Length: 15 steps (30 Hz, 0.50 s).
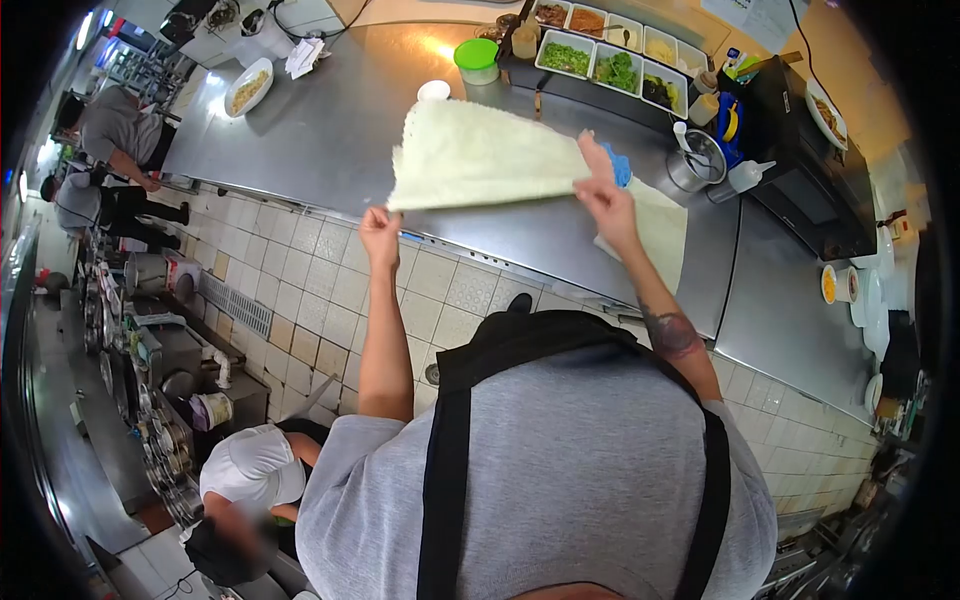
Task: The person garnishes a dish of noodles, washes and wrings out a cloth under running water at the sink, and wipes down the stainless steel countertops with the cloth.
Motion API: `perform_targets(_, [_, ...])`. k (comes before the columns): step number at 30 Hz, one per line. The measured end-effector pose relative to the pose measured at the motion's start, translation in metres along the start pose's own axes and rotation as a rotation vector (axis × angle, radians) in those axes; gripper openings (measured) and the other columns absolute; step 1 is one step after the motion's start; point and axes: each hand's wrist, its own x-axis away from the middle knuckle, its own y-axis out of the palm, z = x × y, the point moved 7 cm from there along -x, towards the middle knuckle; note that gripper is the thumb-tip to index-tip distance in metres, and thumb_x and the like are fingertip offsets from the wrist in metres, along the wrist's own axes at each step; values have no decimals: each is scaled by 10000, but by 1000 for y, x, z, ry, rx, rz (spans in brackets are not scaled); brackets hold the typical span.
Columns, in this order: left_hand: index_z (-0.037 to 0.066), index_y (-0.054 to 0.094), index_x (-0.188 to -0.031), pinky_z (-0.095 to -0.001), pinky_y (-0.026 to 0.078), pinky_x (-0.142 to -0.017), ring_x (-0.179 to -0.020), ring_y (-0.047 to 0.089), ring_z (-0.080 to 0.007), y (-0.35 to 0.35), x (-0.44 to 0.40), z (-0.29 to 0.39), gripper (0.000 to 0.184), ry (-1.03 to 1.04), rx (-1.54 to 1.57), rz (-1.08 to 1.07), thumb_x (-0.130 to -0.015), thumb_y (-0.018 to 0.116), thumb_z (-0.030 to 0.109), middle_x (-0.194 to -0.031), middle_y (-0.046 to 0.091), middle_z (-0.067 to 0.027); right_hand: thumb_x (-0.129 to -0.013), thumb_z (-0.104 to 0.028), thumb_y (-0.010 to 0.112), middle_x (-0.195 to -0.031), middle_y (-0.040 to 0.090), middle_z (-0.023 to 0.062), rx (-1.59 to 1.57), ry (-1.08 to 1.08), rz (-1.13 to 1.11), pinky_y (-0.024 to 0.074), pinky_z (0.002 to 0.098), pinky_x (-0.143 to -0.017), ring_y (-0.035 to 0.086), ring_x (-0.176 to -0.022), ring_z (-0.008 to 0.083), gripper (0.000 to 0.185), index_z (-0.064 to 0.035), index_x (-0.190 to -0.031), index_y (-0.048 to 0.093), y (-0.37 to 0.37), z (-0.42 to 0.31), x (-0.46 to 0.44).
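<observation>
A pale yellow-green cloth [480, 155] is stretched between my two hands along the front of the steel counter. My left hand [380, 237] pinches its near left corner at the counter's edge. At the near right corner my right hand [610, 212] has its fingers closed on the same cloth. Just beyond that hand are a pink cloth [597, 157] and a crumpled blue cloth [618, 166]. A second pale sheet [660, 235] lies flat on the counter, partly behind my right forearm.
The steel counter [330, 120] carries a bowl of food [249, 88], a green-lidded tub [477, 60], topping trays [615, 70] and a metal pot [695, 160]. A black microwave [810, 180] stands right. Co-workers are at left [120, 130] and lower left [255, 470].
</observation>
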Motion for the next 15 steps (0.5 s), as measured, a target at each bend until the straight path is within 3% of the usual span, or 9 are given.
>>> perform_targets(3, [90, 452, -695, -209, 332, -562, -634, 386, -51, -2, 35, -48, 235, -85, -256, -174, -733, 675, 28, -679, 446, 36, -789, -134, 679, -773, 647, 54, 73, 105, -101, 471, 257, -681, 579, -705, 117, 231, -53, -1005, 662, 19, 61, 38])
perform_targets(4, [90, 452, -695, -209, 332, -562, -634, 386, -51, -3, 36, -52, 235, -87, -254, -161, -733, 675, 28, -679, 446, 36, -789, -134, 679, -773, 647, 54, 76, 102, -113, 471, 257, -681, 579, -705, 117, 231, -53, -1005, 662, 22, 66, 41])
perform_targets(6, [70, 491, -717, -227, 383, -557, -612, 465, -71, 1, 36, -56, 213, -292, -236, -106, -721, 704, 72, -668, 515, 17, -742, -197, 722, -726, 634, 63, 364, 148, -45, 470, 278, -643, 581, -666, 138, 288, -66, -991, 661, 21, 59, 40])
perform_targets(8, [59, 517, -733, -243, 415, -563, -622, 533, -92, 7, 27, -50, 207, -302, -359, -39, -716, 718, 106, -680, 575, -3, -733, -217, 728, -711, 630, 61, 428, 222, -43, 469, 280, -630, 581, -651, 138, 287, -71, -971, 662, 26, 48, 28])
perform_targets(10, [48, 539, -756, -256, 431, -558, -626, 563, -102, 11, 15, -45, 200, -232, -663, 30, -728, 716, 137, -696, 605, -11, -723, -237, 735, -695, 625, 58, 491, 295, -33, 468, 283, -617, 582, -636, 138, 288, -76, -951, 663, 27, 55, 16])
perform_targets(14, [45, 556, -773, -243, 430, -585, -631, 545, -80, 24, -8, -15, 159, -146, -674, 81, -748, 701, 103, -685, 593, 1, -772, -152, 692, -684, 615, 30, 339, 202, 125, 445, 258, -574, 567, -616, 102, 220, -70, -970, 645, 21, 61, -5])
perform_targets(15, [48, 558, -777, -234, 433, -614, -650, 547, -75, 28, -14, -1, 133, -10, -458, 78, -748, 687, 54, -699, 598, -1, -810, -112, 661, -720, 632, 16, 246, 182, 152, 434, 225, -577, 561, -642, 74, 198, -65, -1001, 636, 19, 58, -10])
